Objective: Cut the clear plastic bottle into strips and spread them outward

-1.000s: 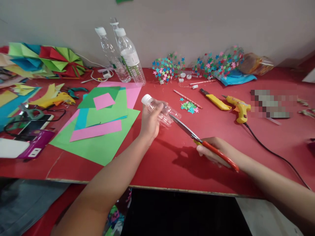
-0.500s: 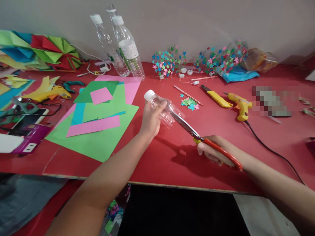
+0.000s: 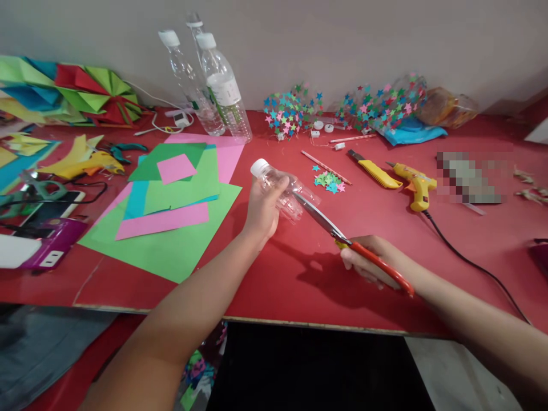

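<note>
My left hand (image 3: 262, 210) is wrapped round a small clear plastic bottle (image 3: 287, 189) with a white cap, held on its side above the red table (image 3: 299, 274). My right hand (image 3: 369, 264) grips red-handled scissors (image 3: 342, 237). The blade tips touch the bottle's side near its bottom end. Whether the blades have cut into the plastic I cannot tell.
Green, pink and blue paper sheets (image 3: 171, 217) lie to the left. Several upright bottles (image 3: 218, 85) stand at the back. A yellow glue gun (image 3: 417, 185) with a black cord, a yellow utility knife (image 3: 377, 170), a pencil (image 3: 325, 166) and paper stars (image 3: 329, 181) lie to the right.
The view has shifted a little. Both hands, the bottle and the scissors keep nearly the same pose, with the blades still at the bottle.
</note>
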A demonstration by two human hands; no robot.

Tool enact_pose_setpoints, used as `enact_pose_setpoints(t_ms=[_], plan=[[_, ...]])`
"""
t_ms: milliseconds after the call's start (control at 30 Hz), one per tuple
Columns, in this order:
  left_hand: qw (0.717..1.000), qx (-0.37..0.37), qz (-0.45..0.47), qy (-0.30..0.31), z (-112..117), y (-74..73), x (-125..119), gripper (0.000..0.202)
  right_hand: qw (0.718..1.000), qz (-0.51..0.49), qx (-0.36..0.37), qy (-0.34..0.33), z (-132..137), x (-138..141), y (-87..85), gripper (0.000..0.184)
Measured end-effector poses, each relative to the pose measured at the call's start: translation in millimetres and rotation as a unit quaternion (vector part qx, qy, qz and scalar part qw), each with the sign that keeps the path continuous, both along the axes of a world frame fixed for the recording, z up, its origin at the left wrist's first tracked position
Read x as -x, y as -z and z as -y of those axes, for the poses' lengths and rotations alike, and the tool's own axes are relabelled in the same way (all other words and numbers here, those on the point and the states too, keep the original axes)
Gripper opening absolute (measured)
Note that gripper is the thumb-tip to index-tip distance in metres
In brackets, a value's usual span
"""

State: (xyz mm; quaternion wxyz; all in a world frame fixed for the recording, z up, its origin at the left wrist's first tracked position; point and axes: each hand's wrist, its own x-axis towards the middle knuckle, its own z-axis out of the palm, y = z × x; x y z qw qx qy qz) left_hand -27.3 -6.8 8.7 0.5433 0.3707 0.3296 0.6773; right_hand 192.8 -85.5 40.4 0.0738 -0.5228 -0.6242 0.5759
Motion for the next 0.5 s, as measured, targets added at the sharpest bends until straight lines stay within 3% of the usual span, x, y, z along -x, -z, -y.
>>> enact_pose_setpoints(t_ms=[200, 500], plan=[[1.0, -0.004, -0.009, 0.017, 5.7, 0.9, -5.1, 0.031, 0.999, -0.014, -0.027, -0.034, -0.4, -1.2, -6.8, 0.054], [1.0, -0.007, -0.015, 0.018, 5.1, 4.5, -5.7, 0.031, 0.999, 0.025, -0.021, -0.001, -0.1, -1.7, 8.0, 0.05]])
